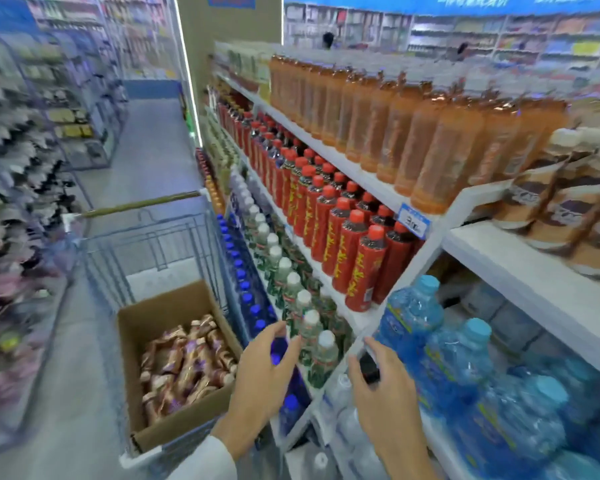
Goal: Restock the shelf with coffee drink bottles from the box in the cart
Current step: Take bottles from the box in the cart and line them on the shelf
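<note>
Right of the box [160, 317], left hand [264, 368] hovers at shelf edge [361, 320].

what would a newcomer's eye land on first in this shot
Most likely the packed rows of red-capped bottles with yellow lettering on the middle shelf, under a long rank of orange drink bottles on the top shelf. Next, the open cardboard box of brown coffee drink bottles in the cart at lower left, with the left hand and right hand held out beside it, near the blue water jugs.
</note>
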